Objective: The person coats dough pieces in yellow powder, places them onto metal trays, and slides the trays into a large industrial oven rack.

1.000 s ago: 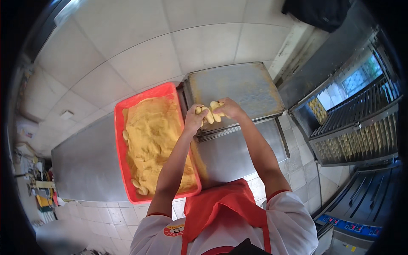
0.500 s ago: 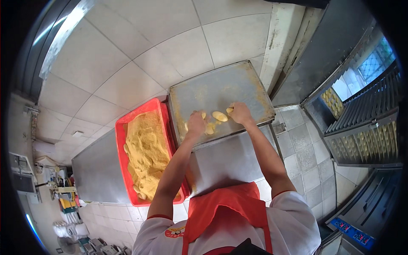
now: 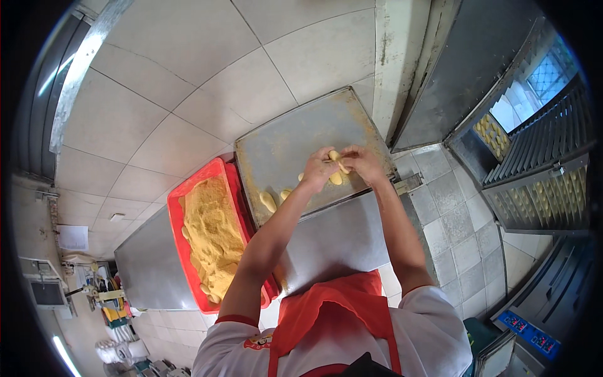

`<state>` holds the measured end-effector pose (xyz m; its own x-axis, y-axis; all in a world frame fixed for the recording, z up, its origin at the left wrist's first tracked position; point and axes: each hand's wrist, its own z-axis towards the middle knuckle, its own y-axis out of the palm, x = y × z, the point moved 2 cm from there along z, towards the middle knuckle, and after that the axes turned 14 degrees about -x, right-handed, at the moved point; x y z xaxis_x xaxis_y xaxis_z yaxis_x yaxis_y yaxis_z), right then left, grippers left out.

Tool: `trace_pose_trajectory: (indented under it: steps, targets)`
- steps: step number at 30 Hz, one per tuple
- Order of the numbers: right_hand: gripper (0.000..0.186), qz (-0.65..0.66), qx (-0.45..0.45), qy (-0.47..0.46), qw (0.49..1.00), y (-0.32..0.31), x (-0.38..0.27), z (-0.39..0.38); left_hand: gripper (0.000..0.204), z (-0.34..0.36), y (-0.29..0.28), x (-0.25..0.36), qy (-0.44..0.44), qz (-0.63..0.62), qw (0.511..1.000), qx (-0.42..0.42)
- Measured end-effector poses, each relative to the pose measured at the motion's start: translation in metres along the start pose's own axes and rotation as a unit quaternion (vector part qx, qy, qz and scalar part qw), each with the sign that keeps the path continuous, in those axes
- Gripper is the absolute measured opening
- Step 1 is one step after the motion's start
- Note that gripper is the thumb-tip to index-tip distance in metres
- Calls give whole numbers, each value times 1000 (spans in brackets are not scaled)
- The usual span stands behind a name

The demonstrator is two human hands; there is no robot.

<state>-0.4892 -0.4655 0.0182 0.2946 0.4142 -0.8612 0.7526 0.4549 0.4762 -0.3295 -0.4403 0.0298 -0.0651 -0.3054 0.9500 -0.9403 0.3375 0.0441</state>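
Several pale yellow, oval dough pieces lie on a flat metal baking tray (image 3: 295,141) dusted with crumbs. One dough piece (image 3: 267,201) rests at the tray's near left corner, and others lie partly behind my left wrist. My left hand (image 3: 319,169) has its fingers curled around a dough piece (image 3: 334,154) over the right half of the tray. Right beside it, my right hand (image 3: 364,166) pinches at dough between the two hands; its fingertips are partly hidden. Just below them lies another dough piece (image 3: 335,179).
Left of the tray stands a red plastic bin (image 3: 179,242) of yellow crumbs (image 3: 213,226), with a few dough pieces at its near end. Both rest on a steel table (image 3: 333,235). At the right is a rack (image 3: 540,201) of filled trays, beside a metal door (image 3: 461,75).
My left hand has moved right, away from the tray's left pieces, to meet my right hand. The hands were apart and now nearly touch over the dough. The whole view has shifted slightly.
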Motion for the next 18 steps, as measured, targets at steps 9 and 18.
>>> trace_pose_trajectory:
  steps: [9,18]
  targets:
    - [34,-442,90,-43,892,-12,-26,-16,47,-11,-13,23,-15,68,998,2]
    - [20,-592,123,11,797,-18,-22,-22,32,-5,-14,17,16,523,842,-133]
